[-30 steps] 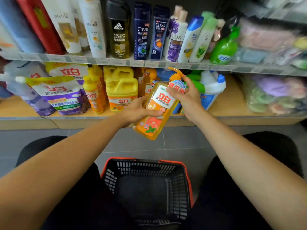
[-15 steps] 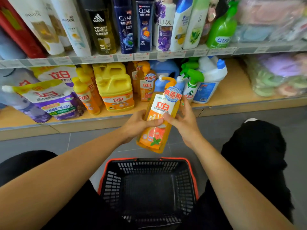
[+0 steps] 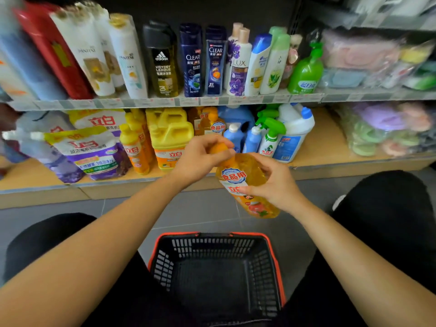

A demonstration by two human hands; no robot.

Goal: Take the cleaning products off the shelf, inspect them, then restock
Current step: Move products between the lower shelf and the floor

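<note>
Left hand (image 3: 200, 156) grips the pump top of the translucent orange bottle (image 3: 245, 182) (glossy label); right hand (image 3: 273, 182) fingers curl around its rounded body above the mesh-walled basket (image 3: 271, 267).

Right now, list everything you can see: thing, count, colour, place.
dish soap bottle: one, orange, held tilted in front of the lower shelf
basket: one, black with red rim, on the floor
shampoo bottles: a row, mixed colours, upper shelf
green pump bottle: one, upper shelf, right end of the row
yellow jugs: at least two, lower shelf
refill pouches: several, white and purple, lower shelf left
left hand: one, grips the bottle's cap
right hand: one, holds the bottle's body
</note>
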